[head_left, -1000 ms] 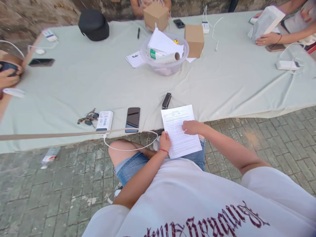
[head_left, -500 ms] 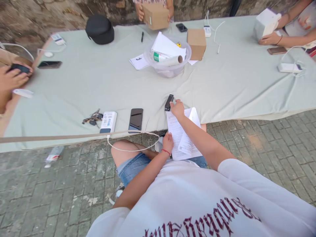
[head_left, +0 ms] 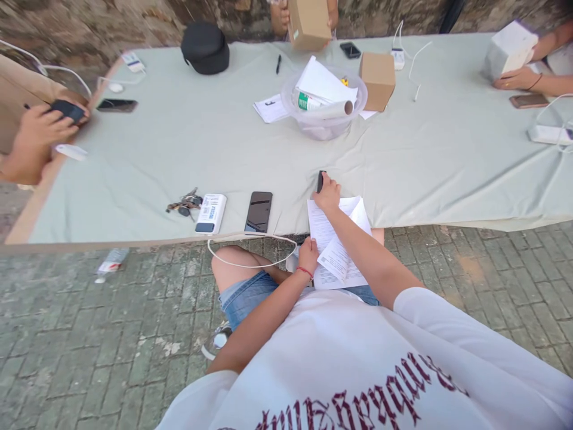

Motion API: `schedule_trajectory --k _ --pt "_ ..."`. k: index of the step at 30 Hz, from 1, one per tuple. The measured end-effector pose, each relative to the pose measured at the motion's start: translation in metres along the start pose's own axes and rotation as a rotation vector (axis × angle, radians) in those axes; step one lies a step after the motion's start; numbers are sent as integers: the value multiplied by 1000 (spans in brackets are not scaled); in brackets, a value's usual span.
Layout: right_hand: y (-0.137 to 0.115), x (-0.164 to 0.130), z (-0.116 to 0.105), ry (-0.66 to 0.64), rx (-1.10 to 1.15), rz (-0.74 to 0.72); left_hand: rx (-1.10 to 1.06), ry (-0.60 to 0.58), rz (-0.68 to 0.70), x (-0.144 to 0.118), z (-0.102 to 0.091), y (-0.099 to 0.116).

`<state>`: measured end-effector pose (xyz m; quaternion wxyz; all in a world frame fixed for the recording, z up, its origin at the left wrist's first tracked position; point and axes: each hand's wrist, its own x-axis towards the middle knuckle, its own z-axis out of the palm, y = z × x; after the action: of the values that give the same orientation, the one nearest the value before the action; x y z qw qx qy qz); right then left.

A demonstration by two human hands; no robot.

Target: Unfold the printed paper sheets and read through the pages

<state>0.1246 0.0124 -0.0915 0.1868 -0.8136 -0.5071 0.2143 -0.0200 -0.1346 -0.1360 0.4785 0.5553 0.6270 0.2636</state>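
Observation:
My left hand (head_left: 308,255) pinches the left edge of some printed papers (head_left: 319,224), which rest across my lap and the table's near edge. One sheet is folded over, so its lower corner slants across the others. Just beyond the papers' top edge, my right hand (head_left: 328,192) is closed over a small black stapler (head_left: 320,180) on the tablecloth. My fingers cover most of the stapler; only its far end and left side show. My right forearm passes above the papers and hides part of them.
On the cloth-covered table (head_left: 201,143) lie a phone (head_left: 258,212), a power bank (head_left: 211,214) with a looping cable, and keys (head_left: 184,203). Further back stand a plastic basin (head_left: 324,126) of paper rolls, a cardboard box (head_left: 376,80) and a black cap (head_left: 205,49). Other people's hands hold boxes and a phone.
My right hand has moved from beside the stapler's right side to close over it. My left hand stays on the papers. The whole view has shifted, so the table things appear further right.

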Motion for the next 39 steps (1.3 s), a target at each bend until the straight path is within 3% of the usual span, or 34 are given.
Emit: schedule_trajectory --k 3,7,15,35,39 --pt "17 10 -10 -13 87 -26 28 -3 7 2 -2 2" --pt "30 18 -21 -140 244 -56 12 -19 -4 3 1 5" --pt "25 14 -31 -135 397 150 33 -63 -42 5 -1 5" --pt "13 -7 -46 -147 34 26 -175 -155 -62 16 2 4" --pt "15 -17 -46 -72 -60 -41 -211 -184 -43 18 2 9"
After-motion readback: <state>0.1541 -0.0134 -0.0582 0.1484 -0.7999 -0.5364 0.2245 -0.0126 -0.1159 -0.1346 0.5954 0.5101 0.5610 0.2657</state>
